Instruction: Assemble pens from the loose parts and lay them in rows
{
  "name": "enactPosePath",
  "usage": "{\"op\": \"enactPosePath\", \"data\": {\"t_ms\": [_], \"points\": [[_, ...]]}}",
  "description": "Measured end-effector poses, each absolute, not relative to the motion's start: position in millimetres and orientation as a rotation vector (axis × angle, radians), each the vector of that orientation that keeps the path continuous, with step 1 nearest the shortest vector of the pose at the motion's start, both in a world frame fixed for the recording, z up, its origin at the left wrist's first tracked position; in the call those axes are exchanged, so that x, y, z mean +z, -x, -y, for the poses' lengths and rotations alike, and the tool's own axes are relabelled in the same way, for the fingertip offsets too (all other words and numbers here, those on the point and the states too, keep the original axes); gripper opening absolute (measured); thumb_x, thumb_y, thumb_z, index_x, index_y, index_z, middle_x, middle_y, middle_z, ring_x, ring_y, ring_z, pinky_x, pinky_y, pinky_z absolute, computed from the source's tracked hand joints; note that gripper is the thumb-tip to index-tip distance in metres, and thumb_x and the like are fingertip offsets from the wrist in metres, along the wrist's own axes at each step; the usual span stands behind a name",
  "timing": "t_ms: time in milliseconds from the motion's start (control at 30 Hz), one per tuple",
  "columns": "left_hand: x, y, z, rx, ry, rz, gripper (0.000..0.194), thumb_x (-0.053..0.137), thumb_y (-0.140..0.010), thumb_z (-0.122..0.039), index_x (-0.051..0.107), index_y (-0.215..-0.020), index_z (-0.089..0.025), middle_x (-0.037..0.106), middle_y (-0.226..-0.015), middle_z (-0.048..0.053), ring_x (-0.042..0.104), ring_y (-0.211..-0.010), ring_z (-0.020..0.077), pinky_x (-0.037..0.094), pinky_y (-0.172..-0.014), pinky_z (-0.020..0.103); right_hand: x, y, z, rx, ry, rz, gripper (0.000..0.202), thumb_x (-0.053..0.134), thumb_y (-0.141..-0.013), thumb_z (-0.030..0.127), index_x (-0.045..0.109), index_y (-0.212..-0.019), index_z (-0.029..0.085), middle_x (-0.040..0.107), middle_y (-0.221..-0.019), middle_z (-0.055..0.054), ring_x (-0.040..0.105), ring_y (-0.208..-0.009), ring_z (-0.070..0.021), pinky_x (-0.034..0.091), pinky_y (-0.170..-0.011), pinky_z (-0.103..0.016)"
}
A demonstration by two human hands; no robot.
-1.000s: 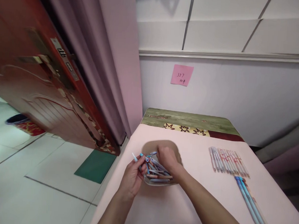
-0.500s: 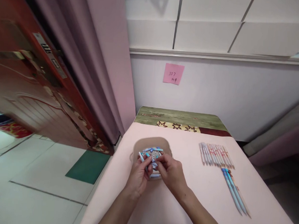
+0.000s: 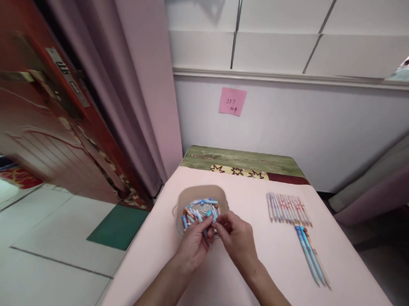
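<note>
A beige basin (image 3: 202, 190) on the pink-covered table holds several small blue, white and orange pen parts (image 3: 190, 214). Over its near right edge, my left hand (image 3: 196, 240) is closed around a small light-blue pen part (image 3: 209, 213). My right hand (image 3: 236, 233) has its fingertips pinched close to the left fingers; what is between them is too small to make out. To the right lies a row of pens (image 3: 289, 209) with white and reddish barrels. Just below that row, several longer blue and beige pens (image 3: 312, 256) lie side by side at a slant.
The pink table cover (image 3: 252, 276) leaves a green wooden strip (image 3: 245, 158) showing at the back. Behind stands a white wall with a pink note (image 3: 232, 101). A red door (image 3: 46, 129) and a purple curtain (image 3: 135, 84) are on the left.
The view has shifted slightly, and both hands now sit nearer the basin's front right edge, showing more of its contents. The white pen part that stuck up from my left hand no longer shows there.
</note>
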State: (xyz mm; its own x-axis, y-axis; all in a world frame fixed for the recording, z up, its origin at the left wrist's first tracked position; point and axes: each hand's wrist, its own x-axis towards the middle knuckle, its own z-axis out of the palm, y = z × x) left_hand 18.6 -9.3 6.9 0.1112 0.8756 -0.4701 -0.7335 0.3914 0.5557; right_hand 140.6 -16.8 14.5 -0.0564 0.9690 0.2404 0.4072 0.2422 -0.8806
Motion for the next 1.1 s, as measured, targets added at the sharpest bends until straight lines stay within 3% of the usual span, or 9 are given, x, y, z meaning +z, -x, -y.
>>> {"op": "enactPosePath", "data": {"t_ms": [133,367,667,833,967,1100], "points": [[4.7,-19.7,8.3,1.112,-0.123,-0.814,0.013,0.072,-0.071,-0.011,0.062,-0.079,-0.011,0.057,-0.06,-0.002,0.044,-0.042,0.003,0.033,-0.038,0.015,10.9,-148.1,18.1,1.104,1.245,1.29,0.025,0.062,-0.08,0.043,0.055,-0.083,0.019,0.062,-0.062,0.002,0.058,-0.05,-0.0127,0.047,-0.046,-0.021],[7.0,-27.7,-2.3,1.205,-0.027,-0.723,0.006,0.062,-0.081,-0.013,0.063,-0.085,-0.011,0.061,-0.067,0.003,0.054,-0.052,0.0087,0.047,-0.051,0.021,-0.2,-144.8,37.1,0.624,1.393,1.643,0.016,0.056,-0.085,0.034,0.062,-0.081,0.02,0.067,-0.077,-0.002,0.063,-0.065,-0.013,0.046,-0.061,-0.021],[1.7,-36.7,-0.9,1.246,-0.018,-0.697,0.012,0.066,-0.077,-0.013,0.066,-0.088,-0.015,0.068,-0.082,0.005,0.064,-0.073,0.0137,0.052,-0.071,0.026,-8.7,-133.5,31.4,0.723,1.458,1.618,0.013,0.057,-0.083,0.035,0.057,-0.084,0.022,0.066,-0.069,0.001,0.062,-0.058,-0.0136,0.045,-0.057,-0.021],[5.4,-37.1,2.5,1.225,-0.093,-0.726,0.015,0.07,-0.073,-0.014,0.067,-0.087,-0.014,0.068,-0.081,0.005,0.065,-0.074,0.0152,0.052,-0.07,0.026,-11.5,-133.5,30.6,0.782,1.403,1.63,0.013,0.056,-0.084,0.032,0.062,-0.085,0.021,0.065,-0.068,0.0,0.06,-0.058,-0.013,0.045,-0.055,-0.02],[14.1,-22.5,-7.1,1.303,-0.113,-0.778,0.012,0.068,-0.075,-0.015,0.067,-0.086,-0.012,0.069,-0.08,0.006,0.065,-0.072,0.0148,0.052,-0.063,0.024,-14.9,-144.2,39.2,0.654,1.359,1.724,0.013,0.055,-0.084,0.028,0.065,-0.085,0.021,0.063,-0.072,-0.001,0.057,-0.058,-0.0117,0.043,-0.055,-0.02],[19.4,-7.2,-15.7,1.329,-0.095,-0.874,0.003,0.065,-0.078,-0.012,0.065,-0.081,-0.013,0.07,-0.076,0.006,0.067,-0.07,0.0157,0.056,-0.066,0.029,-10.1,-156.4,50.0,0.538,1.323,1.708,0.016,0.052,-0.086,0.025,0.066,-0.093,0.02,0.059,-0.068,-0.001,0.053,-0.053,-0.0111,0.043,-0.052,-0.021]]}}
